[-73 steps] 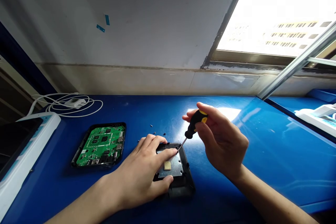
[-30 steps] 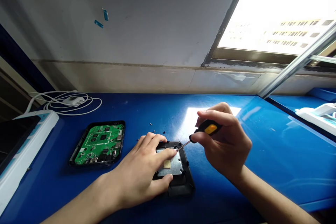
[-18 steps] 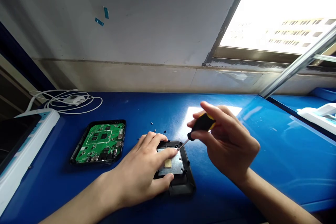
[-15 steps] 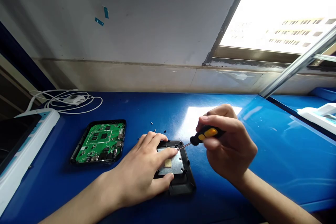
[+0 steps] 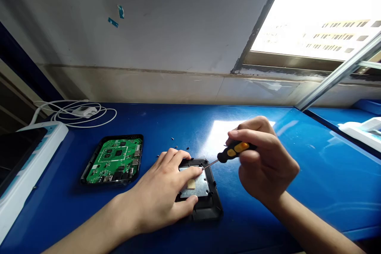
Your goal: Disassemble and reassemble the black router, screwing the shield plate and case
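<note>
Nearest the camera, the left hand [image 5: 162, 194] lies spread flat on the black casing [image 5: 205, 210], thumb hooked on its near edge and fingertips pressing the grey metal plate [image 5: 199, 186] inside; it has not shifted since half a second ago. The casing sits on the blue bench [image 5: 297, 174], just in front of the person. To its right the right hand [image 5: 264, 162] is closed around the black-and-yellow screwdriver [image 5: 233, 151], fingers wrapped over the handle, the thin shaft slanting down-left so the tip meets the casing's far right corner, beside the left index fingertip. Compared with the frame just before, the handle lies a touch flatter and the grip is much the same (a little earlier the fingers stood more open above it). Beyond the left hand, small dark screws [image 5: 175, 143] are scattered on the bench. Further left lies the open case with the green circuit board [image 5: 116, 160], well apart, and a white tray [image 5: 32, 158] at the edge. Farthest back, a coiled white cable [image 5: 77, 111] rests by the wall.
</note>
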`<state>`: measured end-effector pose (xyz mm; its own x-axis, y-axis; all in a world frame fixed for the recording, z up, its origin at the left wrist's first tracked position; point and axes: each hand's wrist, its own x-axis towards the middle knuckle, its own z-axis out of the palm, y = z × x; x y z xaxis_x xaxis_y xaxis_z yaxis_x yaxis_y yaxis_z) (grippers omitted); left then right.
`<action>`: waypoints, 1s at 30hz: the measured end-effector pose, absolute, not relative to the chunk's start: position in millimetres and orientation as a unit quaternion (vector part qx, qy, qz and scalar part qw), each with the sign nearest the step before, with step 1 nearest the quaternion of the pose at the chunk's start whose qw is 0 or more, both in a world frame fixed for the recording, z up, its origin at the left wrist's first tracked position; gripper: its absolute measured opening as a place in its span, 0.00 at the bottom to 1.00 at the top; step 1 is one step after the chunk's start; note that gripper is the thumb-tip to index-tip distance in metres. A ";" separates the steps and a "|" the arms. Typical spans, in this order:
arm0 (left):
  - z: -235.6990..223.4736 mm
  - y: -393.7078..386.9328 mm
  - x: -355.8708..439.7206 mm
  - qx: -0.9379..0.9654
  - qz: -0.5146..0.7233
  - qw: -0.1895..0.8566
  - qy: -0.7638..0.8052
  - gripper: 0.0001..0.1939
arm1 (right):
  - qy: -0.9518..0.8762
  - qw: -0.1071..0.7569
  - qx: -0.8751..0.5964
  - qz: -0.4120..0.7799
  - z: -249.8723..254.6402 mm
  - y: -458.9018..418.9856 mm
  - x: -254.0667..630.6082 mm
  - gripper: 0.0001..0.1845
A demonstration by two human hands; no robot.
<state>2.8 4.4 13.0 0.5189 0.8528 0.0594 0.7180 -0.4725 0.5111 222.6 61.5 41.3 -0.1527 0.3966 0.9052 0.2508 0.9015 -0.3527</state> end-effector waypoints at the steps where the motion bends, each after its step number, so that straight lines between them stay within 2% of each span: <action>1: 13.0 4.2 2.7 0.843 0.155 0.218 0.467 0.24 | -0.758 0.612 -0.213 0.076 40.2 60.7 221.4 0.15; 4: 12.5 4.0 2.7 0.841 0.156 0.220 0.469 0.24 | -0.757 0.595 -0.240 0.123 38.2 59.2 218.2 0.24; 9: 12.0 3.8 3.6 0.841 0.157 0.222 0.467 0.24 | -0.756 0.599 -0.250 0.078 41.1 61.0 220.7 0.32; 10: 12.0 3.8 3.7 0.842 0.157 0.222 0.466 0.24 | -0.758 0.600 -0.247 0.071 41.9 61.2 221.7 0.31; 13: 12.2 4.4 3.5 0.844 0.158 0.217 0.464 0.25 | -0.762 0.602 -0.232 0.056 42.2 60.2 223.1 0.18; 14: 12.3 4.6 3.3 0.844 0.158 0.216 0.465 0.25 | -0.764 0.600 -0.227 0.069 41.7 59.6 222.7 0.16; 18: 12.7 4.7 2.8 0.842 0.149 0.218 0.470 0.25 | -0.770 0.576 -0.234 0.143 41.8 58.4 220.2 0.24; 22: 13.5 4.8 3.1 0.843 0.146 0.222 0.468 0.25 | -0.776 0.574 -0.241 0.101 48.8 58.6 221.1 0.29; 24: 14.0 5.2 3.3 0.843 0.145 0.223 0.468 0.25 | -0.777 0.577 -0.240 0.076 52.1 58.5 222.2 0.26; 27: 14.3 5.7 3.6 0.844 0.145 0.224 0.465 0.25 | -0.777 0.584 -0.221 0.075 52.6 57.8 222.6 0.15; 28: 14.3 5.6 3.6 0.844 0.146 0.224 0.466 0.25 | -0.780 0.581 -0.215 0.093 51.7 57.5 222.3 0.14; 30: 14.0 5.4 3.6 0.842 0.146 0.224 0.468 0.24 | -0.783 0.566 -0.213 0.145 49.4 57.1 221.7 0.19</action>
